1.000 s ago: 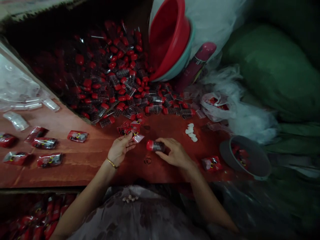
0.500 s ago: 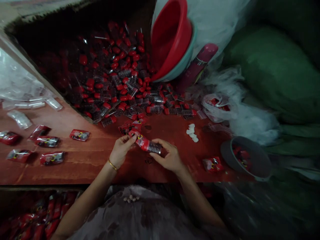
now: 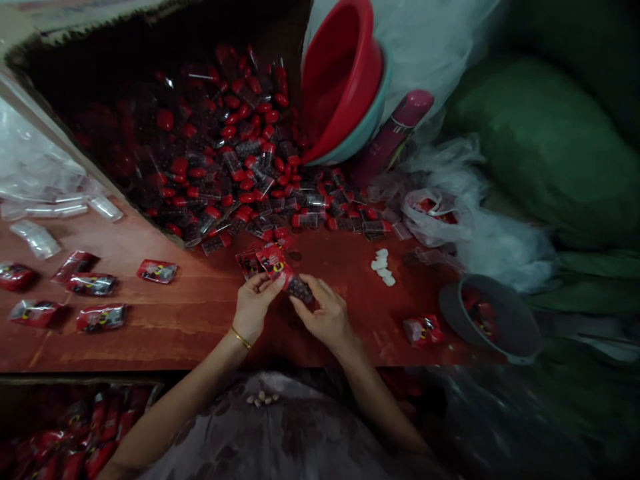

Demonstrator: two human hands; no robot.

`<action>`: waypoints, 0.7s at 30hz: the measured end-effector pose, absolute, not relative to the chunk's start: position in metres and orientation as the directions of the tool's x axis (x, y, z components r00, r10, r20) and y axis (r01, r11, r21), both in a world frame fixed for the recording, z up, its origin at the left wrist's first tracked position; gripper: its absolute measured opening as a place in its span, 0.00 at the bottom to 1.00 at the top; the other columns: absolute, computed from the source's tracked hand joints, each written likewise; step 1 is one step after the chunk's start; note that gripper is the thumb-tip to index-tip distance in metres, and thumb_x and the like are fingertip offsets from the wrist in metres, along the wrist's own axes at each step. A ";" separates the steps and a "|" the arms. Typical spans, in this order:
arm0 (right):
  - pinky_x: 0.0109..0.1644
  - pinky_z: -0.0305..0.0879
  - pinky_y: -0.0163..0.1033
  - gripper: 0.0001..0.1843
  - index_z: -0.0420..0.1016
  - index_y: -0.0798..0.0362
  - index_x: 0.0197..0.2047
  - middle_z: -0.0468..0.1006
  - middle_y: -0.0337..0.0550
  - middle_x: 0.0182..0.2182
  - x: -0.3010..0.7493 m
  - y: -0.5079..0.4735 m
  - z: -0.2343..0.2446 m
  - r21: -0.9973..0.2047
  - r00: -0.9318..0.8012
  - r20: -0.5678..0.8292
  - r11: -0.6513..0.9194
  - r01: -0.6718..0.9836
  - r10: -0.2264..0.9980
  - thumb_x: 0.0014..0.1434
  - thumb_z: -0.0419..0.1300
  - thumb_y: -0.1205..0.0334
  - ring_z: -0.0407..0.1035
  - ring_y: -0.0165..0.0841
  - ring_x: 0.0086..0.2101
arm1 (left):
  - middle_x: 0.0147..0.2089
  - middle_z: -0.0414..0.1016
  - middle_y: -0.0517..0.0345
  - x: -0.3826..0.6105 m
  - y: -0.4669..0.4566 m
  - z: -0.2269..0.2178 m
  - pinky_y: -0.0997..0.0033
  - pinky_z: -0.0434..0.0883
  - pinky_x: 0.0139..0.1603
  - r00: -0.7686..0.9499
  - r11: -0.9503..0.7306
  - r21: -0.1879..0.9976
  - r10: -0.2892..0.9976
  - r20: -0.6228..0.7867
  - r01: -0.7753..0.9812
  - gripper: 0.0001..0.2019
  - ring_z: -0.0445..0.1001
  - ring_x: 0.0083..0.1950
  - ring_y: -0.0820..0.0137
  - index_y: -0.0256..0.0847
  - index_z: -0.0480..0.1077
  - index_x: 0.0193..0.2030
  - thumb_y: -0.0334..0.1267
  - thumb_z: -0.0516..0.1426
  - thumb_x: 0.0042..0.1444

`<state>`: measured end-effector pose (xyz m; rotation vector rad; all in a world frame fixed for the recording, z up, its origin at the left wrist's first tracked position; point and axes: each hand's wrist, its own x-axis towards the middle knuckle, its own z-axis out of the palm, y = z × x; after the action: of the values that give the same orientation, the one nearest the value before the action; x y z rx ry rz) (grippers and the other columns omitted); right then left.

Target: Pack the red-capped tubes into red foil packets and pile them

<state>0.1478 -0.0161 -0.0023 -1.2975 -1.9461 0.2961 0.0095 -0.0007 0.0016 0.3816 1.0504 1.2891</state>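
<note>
While the left hand (image 3: 259,300) finger-pinches a wrapper (image 3: 274,261) and the right hand (image 3: 324,313) a container (image 3: 300,291), we judge skewed pushing could crease the wrapper.

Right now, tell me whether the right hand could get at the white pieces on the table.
Probably yes: only red tabletop shows between the right hand and the white pieces, but it holds a small dark container, which it would likely need to release first.
</note>
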 end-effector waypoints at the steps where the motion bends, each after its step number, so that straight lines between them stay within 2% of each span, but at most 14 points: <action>1: 0.44 0.71 0.42 0.17 0.66 0.51 0.51 0.76 0.48 0.39 0.145 -0.016 -0.004 -0.571 -0.164 0.469 0.439 0.694 0.868 0.57 0.56 0.63 0.73 0.38 0.39 | 0.29 0.78 0.60 0.012 -0.002 0.000 0.75 0.68 0.40 -0.103 0.279 0.747 0.902 -0.420 -0.603 0.20 0.73 0.31 0.76 0.37 0.72 0.29 0.38 0.71 0.27; 5: 0.45 0.71 0.43 0.19 0.65 0.50 0.53 0.76 0.49 0.40 0.140 -0.018 -0.007 -0.591 -0.095 0.479 0.401 0.700 0.872 0.58 0.55 0.62 0.72 0.39 0.40 | 0.31 0.78 0.60 0.016 -0.005 0.000 0.73 0.68 0.43 -0.135 0.249 0.734 0.898 -0.420 -0.632 0.20 0.74 0.34 0.74 0.38 0.70 0.30 0.38 0.70 0.27; 11: 0.45 0.71 0.42 0.20 0.64 0.50 0.54 0.76 0.48 0.40 0.134 -0.018 -0.004 -0.577 -0.130 0.524 0.463 0.673 0.842 0.57 0.55 0.65 0.72 0.38 0.41 | 0.27 0.76 0.61 0.016 0.002 0.003 0.76 0.68 0.36 -0.047 0.294 0.735 0.914 -0.404 -0.611 0.17 0.71 0.29 0.76 0.37 0.73 0.27 0.43 0.69 0.31; 17: 0.48 0.70 0.46 0.22 0.62 0.50 0.56 0.76 0.50 0.42 0.117 -0.015 -0.011 -0.617 -0.059 0.493 0.396 0.680 0.868 0.57 0.53 0.64 0.72 0.40 0.42 | 0.28 0.78 0.60 0.016 0.001 0.004 0.75 0.68 0.37 -0.052 0.274 0.756 0.925 -0.376 -0.595 0.17 0.71 0.29 0.75 0.37 0.76 0.29 0.42 0.70 0.31; 21: 0.48 0.70 0.45 0.21 0.64 0.49 0.55 0.77 0.49 0.42 0.111 -0.016 -0.008 -0.641 -0.061 0.484 0.401 0.654 0.873 0.58 0.55 0.63 0.72 0.40 0.43 | 0.27 0.77 0.59 0.008 0.003 0.007 0.73 0.68 0.37 -0.040 0.253 0.762 0.939 -0.342 -0.596 0.16 0.72 0.30 0.73 0.37 0.76 0.27 0.48 0.67 0.36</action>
<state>0.1108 -0.0156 -0.0082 -1.3275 -1.7884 0.3161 0.0079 0.0033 0.0067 0.4488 0.9734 1.3062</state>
